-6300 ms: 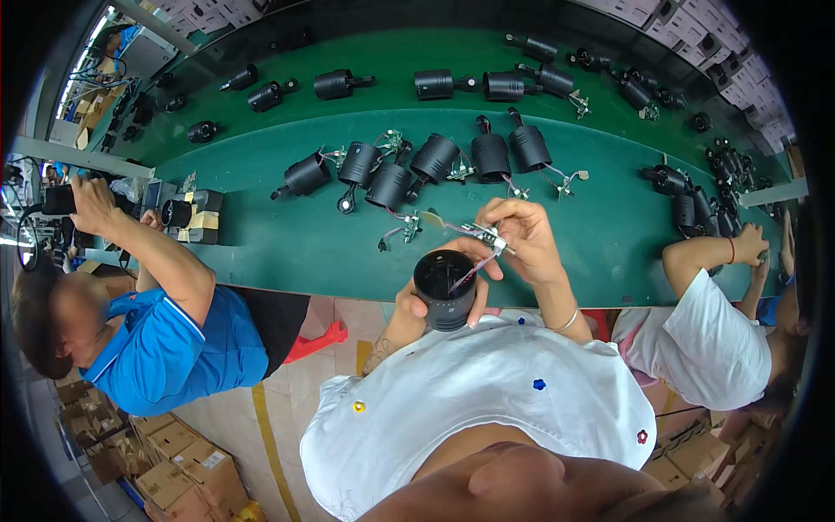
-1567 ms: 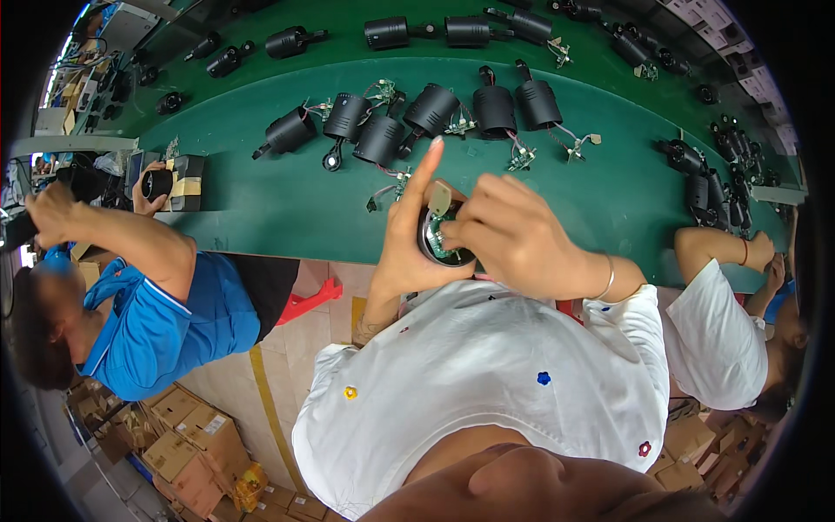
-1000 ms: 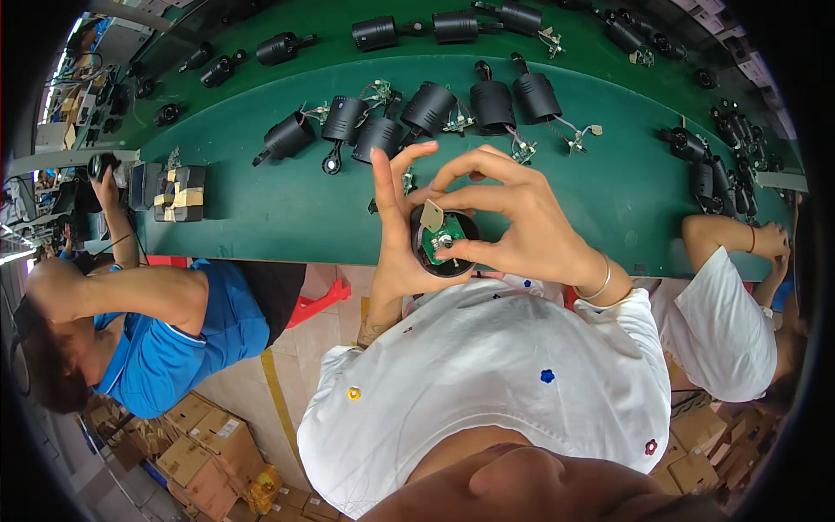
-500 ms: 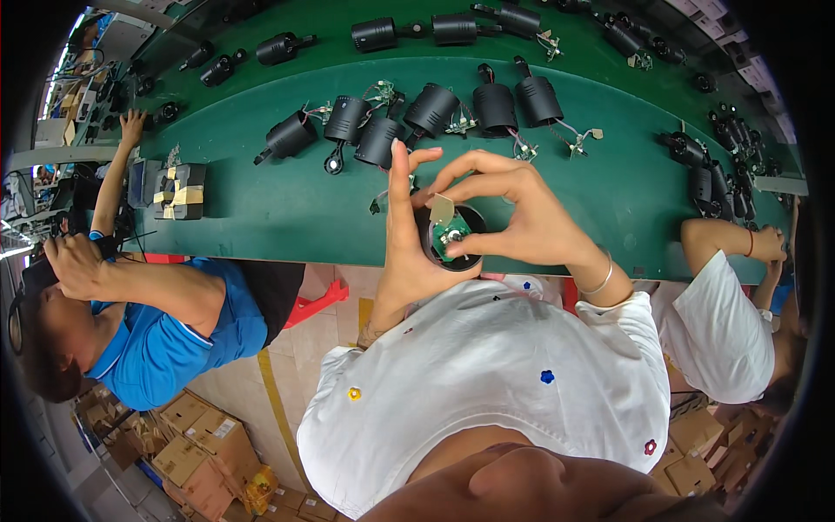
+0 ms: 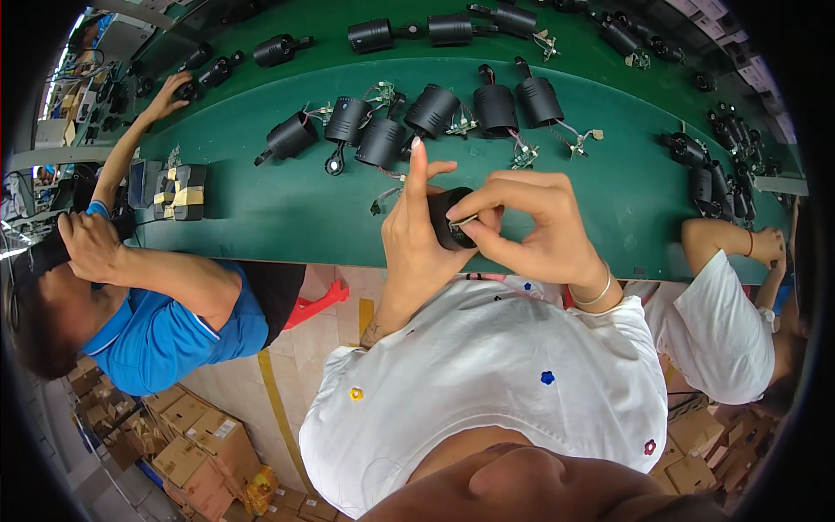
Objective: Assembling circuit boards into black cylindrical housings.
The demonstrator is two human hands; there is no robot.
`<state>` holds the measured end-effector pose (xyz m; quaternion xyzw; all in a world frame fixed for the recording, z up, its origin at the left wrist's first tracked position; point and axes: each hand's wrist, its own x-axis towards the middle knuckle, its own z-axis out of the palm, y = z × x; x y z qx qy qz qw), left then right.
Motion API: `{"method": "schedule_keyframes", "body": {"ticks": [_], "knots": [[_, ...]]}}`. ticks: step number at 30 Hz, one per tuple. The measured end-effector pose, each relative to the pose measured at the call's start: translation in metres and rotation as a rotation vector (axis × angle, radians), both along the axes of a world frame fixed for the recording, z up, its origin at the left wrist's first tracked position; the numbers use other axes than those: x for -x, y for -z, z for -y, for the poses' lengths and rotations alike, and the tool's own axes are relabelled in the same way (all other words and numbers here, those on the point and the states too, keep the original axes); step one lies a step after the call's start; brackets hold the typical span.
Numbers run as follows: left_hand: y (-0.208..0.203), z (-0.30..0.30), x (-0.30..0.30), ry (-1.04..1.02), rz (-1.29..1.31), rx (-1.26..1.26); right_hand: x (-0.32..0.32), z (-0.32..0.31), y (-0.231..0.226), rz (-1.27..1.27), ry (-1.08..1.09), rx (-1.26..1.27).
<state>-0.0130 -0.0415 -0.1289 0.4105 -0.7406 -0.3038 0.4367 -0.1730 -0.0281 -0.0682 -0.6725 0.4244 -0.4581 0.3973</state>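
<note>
My left hand (image 5: pixel 417 239) is wrapped round a black cylindrical housing (image 5: pixel 444 209), its index finger stretched up along the side. The housing is tilted with its open end toward my right hand (image 5: pixel 535 222). Between the thumb and index finger of that hand, the edge of a small circuit board (image 5: pixel 466 220) is pinched at the mouth of the housing. Most of the board is hidden by the fingers and the wall. Just beyond my hands lie several similar black housings (image 5: pixel 380 142), some with wired green boards (image 5: pixel 524 157) hanging out.
More black housings (image 5: pixel 370 35) stand along the far green strip. A black box with yellow tape (image 5: pixel 180 193) sits at the left of the green table (image 5: pixel 296 204). A person in blue (image 5: pixel 178 322) is at the left, another in white (image 5: pixel 718 326) at the right.
The housing has tilted and turned, so the board's face no longer shows. My right fingers have shifted to the board's edge. The left co-worker's hand has moved to a far housing.
</note>
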Motion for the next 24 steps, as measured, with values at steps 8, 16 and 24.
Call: {"method": "schedule_keyframes", "body": {"ticks": [8, 16, 24], "knots": [[0.009, -0.004, 0.003, -0.094, 0.04, 0.066, -0.01, -0.003, 0.006, -0.038, 0.123, 0.113], [0.004, -0.004, 0.008, -0.084, -0.21, 0.101, -0.017, -0.008, 0.009, 0.136, 0.262, 0.152], [0.014, 0.003, 0.008, -0.031, -0.408, 0.125, -0.016, 0.014, 0.017, 0.263, 0.024, 0.152]]}}
